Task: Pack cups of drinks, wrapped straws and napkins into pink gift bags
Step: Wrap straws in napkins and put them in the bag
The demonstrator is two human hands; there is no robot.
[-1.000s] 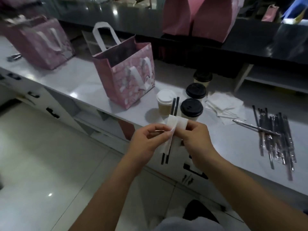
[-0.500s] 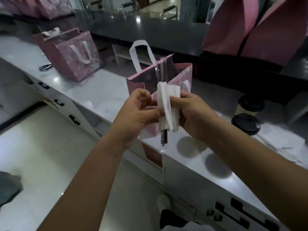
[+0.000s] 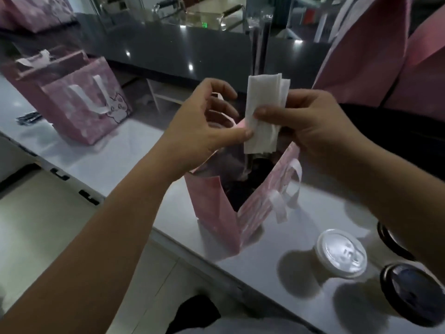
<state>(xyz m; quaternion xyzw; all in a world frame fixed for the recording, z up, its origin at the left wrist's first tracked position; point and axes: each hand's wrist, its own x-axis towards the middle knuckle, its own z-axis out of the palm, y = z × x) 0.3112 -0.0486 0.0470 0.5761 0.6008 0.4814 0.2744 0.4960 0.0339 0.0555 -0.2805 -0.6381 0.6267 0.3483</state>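
Napkin and wrapped straws hang as 1 upright bundle directly over the open mouth of the pink gift bag, which stands on the counter close to its near edge. The bundle's long axis runs almost vertical. The straws' tops rise above the napkin and their lower ends dip below the bag's rim.

Our right hand carries the bundle, with the thumb laid across the napkin's front and the fingers curled behind, pinching napkin and straws together. Our left hand sits just left of it. Its thumb tip touches the napkin's lower left edge and its fingers curl loosely by the bag's far rim. We cannot tell whether they grip anything.

We judge the coming move to be a straight drop, so what matters is that the bundle stays in line with the narrow mouth. The near-left wall folds inward and the interior is dark, so we cannot see what lies inside. The bag's handle flops outward on the right, away from the opening.

To the right, 2 cups stand near the bag but apart from it, under our right forearm: a white-lidded cup and a black-lidded cup. A second pink bag stands well apart on the left. With the bag so near the counter's edge, a snag on its rim could tip it towards us.
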